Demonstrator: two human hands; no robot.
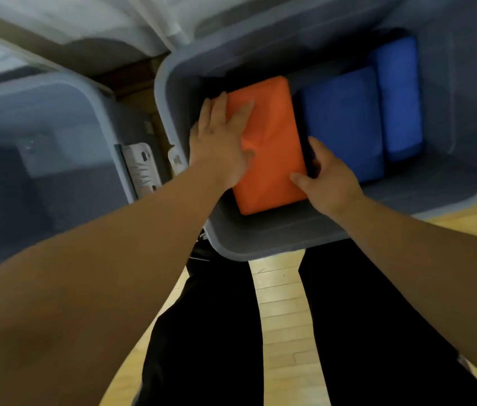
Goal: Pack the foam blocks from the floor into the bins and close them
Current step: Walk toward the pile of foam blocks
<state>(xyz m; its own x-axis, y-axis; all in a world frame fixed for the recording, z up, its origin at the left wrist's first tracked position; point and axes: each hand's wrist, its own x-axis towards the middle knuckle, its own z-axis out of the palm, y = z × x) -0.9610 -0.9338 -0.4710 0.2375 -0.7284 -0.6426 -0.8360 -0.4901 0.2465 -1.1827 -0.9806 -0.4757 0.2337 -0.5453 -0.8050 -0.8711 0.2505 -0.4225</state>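
L hand point(219, 148): fingers straight and spread, pressing flat on top of the orange block point(272, 148), gripping nothing. R hand point(329, 178): thumb on the block's near R corner, fingers curled over its R edge into the gap beside the inner blue block point(345, 118). Count: 1 orange, 2 blue incl. outer blue block point(398, 95), all in the R bin point(260, 250). 2 grey bins; L bin point(55, 118) is just beside it. Orange lies flat at the bin's L side, long axis near-to-far, far end leaning slightly L. Blues roughly parallel, side by side.
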